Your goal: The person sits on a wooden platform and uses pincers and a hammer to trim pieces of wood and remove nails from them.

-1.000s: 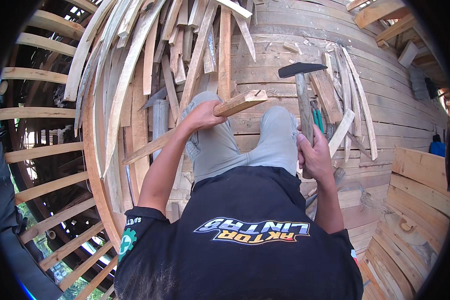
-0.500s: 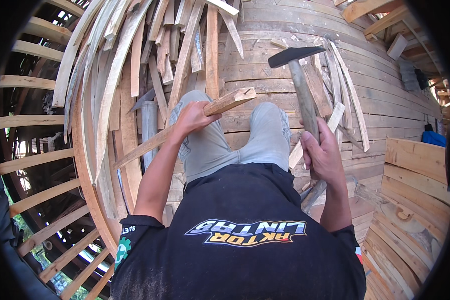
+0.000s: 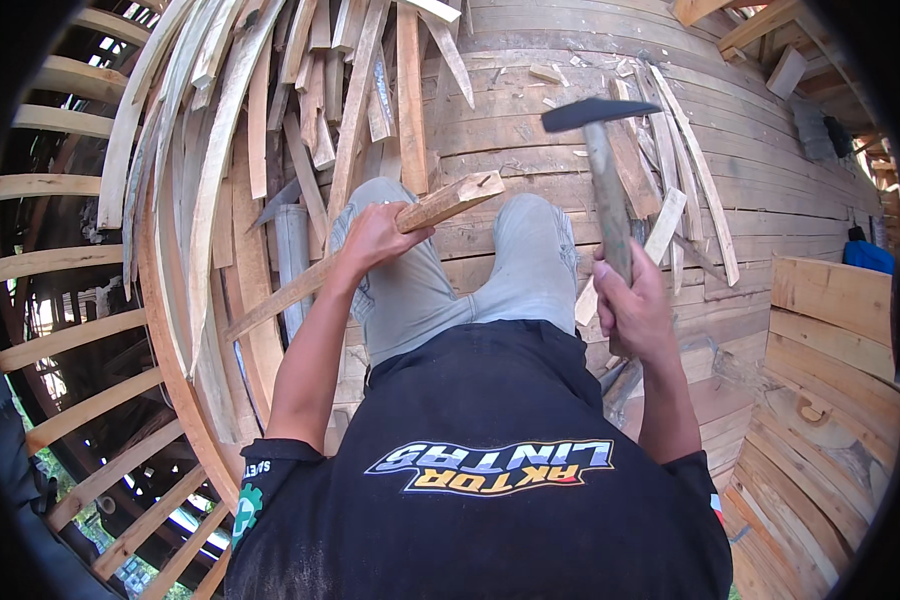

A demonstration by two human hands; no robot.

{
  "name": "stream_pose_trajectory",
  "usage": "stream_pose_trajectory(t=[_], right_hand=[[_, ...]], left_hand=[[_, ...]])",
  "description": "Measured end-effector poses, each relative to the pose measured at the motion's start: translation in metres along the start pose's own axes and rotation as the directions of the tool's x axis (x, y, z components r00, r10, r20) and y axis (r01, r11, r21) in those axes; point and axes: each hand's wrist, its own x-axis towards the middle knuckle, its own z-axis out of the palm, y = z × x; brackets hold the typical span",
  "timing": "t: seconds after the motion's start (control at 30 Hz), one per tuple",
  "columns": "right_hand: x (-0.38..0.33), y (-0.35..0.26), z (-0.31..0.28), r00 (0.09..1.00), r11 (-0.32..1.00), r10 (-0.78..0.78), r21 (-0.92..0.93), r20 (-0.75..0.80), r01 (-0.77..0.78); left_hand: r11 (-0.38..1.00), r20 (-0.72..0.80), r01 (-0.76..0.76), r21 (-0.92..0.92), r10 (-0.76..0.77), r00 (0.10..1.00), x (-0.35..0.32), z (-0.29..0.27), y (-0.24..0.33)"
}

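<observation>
My left hand (image 3: 382,240) is closed round a long wooden stick (image 3: 457,200), resting near my left knee. Its cut end points up and to the right, with a small dark nail (image 3: 485,183) showing in it; the other end slants down past my left forearm. In my right hand (image 3: 632,305) is a hammer (image 3: 608,185), gripped low on its wooden handle. The dark metal head (image 3: 598,113) is raised beyond my right knee, to the right of the stick's end and apart from it.
A large pile of wooden strips (image 3: 235,120) lies at the far left, and a smaller pile (image 3: 685,170) at the right on the plank floor (image 3: 530,60). To my left runs an open slatted side (image 3: 60,265). Stacked boards (image 3: 830,330) stand at the right, near a blue item (image 3: 867,256).
The hammer head has shifted slightly to the right and its handle has tilted a little. The stick stays in my left hand, and the whole view has moved slightly.
</observation>
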Motion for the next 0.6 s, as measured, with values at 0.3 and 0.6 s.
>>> stream_pose_trajectory(t=[0.3, 0.6], right_hand=[[0.011, 0.034, 0.02, 0.908, 0.9, -0.408, -0.21, -0.091, 0.383], [-0.012, -0.058, -0.021, 0.871, 0.891, -0.405, 0.091, -0.279, 0.444]], left_hand=[[1.0, 0.017, 0.008, 0.007, -0.008, 1.0, 0.013, -0.008, 0.007], [1.0, 0.015, 0.015, 0.009, -0.015, 1.0, 0.007, -0.014, 0.014]])
